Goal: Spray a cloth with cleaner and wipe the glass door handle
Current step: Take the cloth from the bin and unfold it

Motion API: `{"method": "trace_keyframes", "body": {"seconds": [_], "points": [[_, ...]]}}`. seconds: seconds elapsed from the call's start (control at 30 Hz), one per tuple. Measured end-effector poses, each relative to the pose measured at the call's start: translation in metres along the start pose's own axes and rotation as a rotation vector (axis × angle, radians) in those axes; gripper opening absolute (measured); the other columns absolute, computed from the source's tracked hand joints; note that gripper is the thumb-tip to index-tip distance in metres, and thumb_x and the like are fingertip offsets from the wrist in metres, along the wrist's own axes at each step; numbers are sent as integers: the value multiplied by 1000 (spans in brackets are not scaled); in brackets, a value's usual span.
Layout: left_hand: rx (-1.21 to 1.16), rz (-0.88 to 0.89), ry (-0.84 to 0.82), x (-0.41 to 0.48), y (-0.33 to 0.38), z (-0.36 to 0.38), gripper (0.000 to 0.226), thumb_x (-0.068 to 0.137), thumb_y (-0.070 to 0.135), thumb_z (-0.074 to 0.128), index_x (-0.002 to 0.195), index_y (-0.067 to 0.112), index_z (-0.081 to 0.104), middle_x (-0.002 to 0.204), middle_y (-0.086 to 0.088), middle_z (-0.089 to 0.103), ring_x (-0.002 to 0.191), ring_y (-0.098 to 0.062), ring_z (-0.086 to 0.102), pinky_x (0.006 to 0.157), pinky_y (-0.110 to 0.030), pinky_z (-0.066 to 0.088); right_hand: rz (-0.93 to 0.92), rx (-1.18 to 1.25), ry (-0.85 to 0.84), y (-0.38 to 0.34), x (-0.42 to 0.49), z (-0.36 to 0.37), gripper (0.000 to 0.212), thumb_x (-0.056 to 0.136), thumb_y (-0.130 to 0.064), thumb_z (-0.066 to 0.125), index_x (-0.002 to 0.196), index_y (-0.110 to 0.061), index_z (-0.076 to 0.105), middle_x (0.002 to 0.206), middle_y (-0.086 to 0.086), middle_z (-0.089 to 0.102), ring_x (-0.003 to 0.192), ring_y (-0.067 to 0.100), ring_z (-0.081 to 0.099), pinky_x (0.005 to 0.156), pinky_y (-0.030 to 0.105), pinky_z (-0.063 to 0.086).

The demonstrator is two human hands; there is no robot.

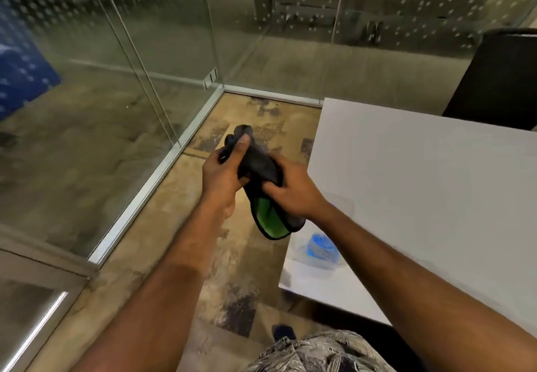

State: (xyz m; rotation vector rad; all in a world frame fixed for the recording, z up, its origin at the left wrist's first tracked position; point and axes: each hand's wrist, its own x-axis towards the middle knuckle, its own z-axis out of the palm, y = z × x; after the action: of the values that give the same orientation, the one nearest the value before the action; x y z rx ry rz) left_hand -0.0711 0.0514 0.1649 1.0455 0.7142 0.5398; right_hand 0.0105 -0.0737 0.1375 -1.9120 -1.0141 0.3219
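The dark cloth (259, 165) with its green underside sits bunched between my hands, above the carpet. My left hand (223, 174) grips its 11 o'clock end, my right hand (293, 190) clamps the middle. At 5 o'clock, a blue-capped bottle (319, 248) rests on the white tabletop (436, 185).

A: State the cloth (263, 165) colours.
B: Dark grey to black outside; bright green on the inner face, with a black border.
A: Desk (430, 185)?
B: Plain white, unpatterned. Near its left edge stands a clear bottle (319, 251) with a blue cap.
A: Floor (186, 243)?
B: Tan carpet with irregular dark grey-brown blocks.
A: Glass walls (377, 8)?
B: Clear, with rows of small white dots; silver-grey frame at the base. A blue panel (20, 60) shows behind the left pane.
A: Remaining items?
B: Chair (499, 78): black. Garment (316, 354): grey-and-white leaf print.
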Motion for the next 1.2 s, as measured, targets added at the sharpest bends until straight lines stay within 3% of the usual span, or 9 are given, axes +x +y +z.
{"method": "trace_keyframes", "body": {"seconds": [0.13, 0.2, 0.3, 0.5, 0.63, 0.8, 0.93, 1.07, 1.2], "points": [[131, 90, 94, -14, -11, -43, 38, 83, 18, 82, 111, 12, 57, 105, -5, 65, 97, -18, 67, 68, -26, 58, 178, 299, 11, -10, -13, 27, 21, 82, -9, 58, 101, -13, 65, 80, -6, 64, 69, -4, 59, 65, 15, 45], [265, 122, 164, -19, -22, -66, 49, 78, 21, 86, 117, 12, 56, 114, -7, 63, 99, -19, 66, 72, -33, 58, 261, 417, -2, -13, -22, 41, 15, 87, -5, 58, 97, -11, 68, 83, 2, 67, 76, 11, 63, 71, 29, 48], [441, 82, 248, -23, -38, -101, 64, 77, 37, 86, 127, 18, 50, 131, -8, 55, 119, -23, 57, 92, -49, 53, 343, 551, -8, -16, -34, 61, 16, 89, -6, 57, 86, -18, 68, 76, -6, 69, 70, 5, 65, 69, 25, 48], [76, -276, -81, -39, -56, -151, 60, 81, 40, 74, 127, 3, 63, 120, -17, 71, 105, -30, 71, 91, -40, 57, 525, 959, -40, -17, -51, 92, 22, 77, -18, 65, 95, -5, 70, 91, 12, 71, 85, 25, 67, 79, 35, 51], [13, -257, -87, -50, -63, -172, 45, 74, 20, 76, 113, -1, 70, 100, -16, 77, 84, -25, 74, 67, -29, 61, 452, 760, -126, -14, -61, 104, 38, 83, -18, 79, 117, -6, 69, 111, 12, 75, 103, 28, 72, 91, 40, 58], [-50, -201, -70, -57, -65, -195, 40, 81, -3, 70, 120, 2, 65, 112, -13, 74, 90, -23, 73, 73, -30, 61, 514, 683, -52, -13, -62, 118, 31, 87, -12, 73, 116, -2, 68, 107, 13, 75, 95, 26, 73, 84, 36, 60], [-116, -199, -90, -61, -63, -217, 45, 75, 1, 72, 119, 2, 64, 109, -11, 75, 91, -21, 73, 77, -29, 61, 624, 926, 39, -14, -58, 126, 25, 94, -6, 57, 113, 7, 67, 100, 19, 72, 90, 30, 68, 85, 39, 54], [-111, -302, -167, -64, -60, -231, 36, 74, 4, 71, 110, -2, 69, 99, -15, 77, 85, -24, 75, 74, -30, 61, 566, 848, 25, -17, -54, 130, 23, 92, -4, 59, 79, -14, 75, 82, 9, 74, 77, 24, 69, 77, 37, 53], [-10, -206, -82, -66, -54, -215, 36, 74, 3, 74, 109, 5, 67, 96, -9, 78, 84, -24, 75, 66, -28, 60, 383, 547, -73, -22, -53, 141, 16, 91, -18, 70, 107, -17, 69, 99, -4, 76, 89, 11, 72, 80, 31, 57]]}}
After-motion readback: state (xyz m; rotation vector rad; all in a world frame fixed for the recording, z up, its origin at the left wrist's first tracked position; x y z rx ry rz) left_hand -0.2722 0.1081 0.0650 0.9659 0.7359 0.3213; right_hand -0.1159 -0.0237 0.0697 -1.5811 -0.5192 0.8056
